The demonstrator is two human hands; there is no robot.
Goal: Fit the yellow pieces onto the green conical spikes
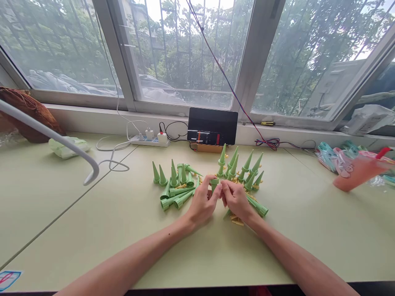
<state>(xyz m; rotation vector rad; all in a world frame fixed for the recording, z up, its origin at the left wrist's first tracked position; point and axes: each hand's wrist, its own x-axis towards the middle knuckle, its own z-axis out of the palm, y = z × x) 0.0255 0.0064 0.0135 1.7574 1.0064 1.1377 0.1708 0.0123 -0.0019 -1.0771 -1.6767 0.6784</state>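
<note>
My left hand [202, 203] is closed around a green plastic watering spike [214, 186], whose wide capped end points up between thumb and fingers. My right hand [238, 200] is pinched right beside it, fingertips close to the left thumb; whatever they hold is hidden. To the left, several green cone-shaped spikes [184, 198] stand or lie in a loose group. Beyond my right hand, more upright spikes [246, 164] are stacked in pairs. Small yellow pieces [237, 221] lie below my right wrist, and a spike [261, 209] lies beside that wrist.
A dark tablet [212, 119] leans at the back behind a phone. To its left is a power strip [151, 141] with cables. An orange drink cup [354, 172] tilts at the right. At left are a tissue pack [68, 147] and a white curved bar [61, 137].
</note>
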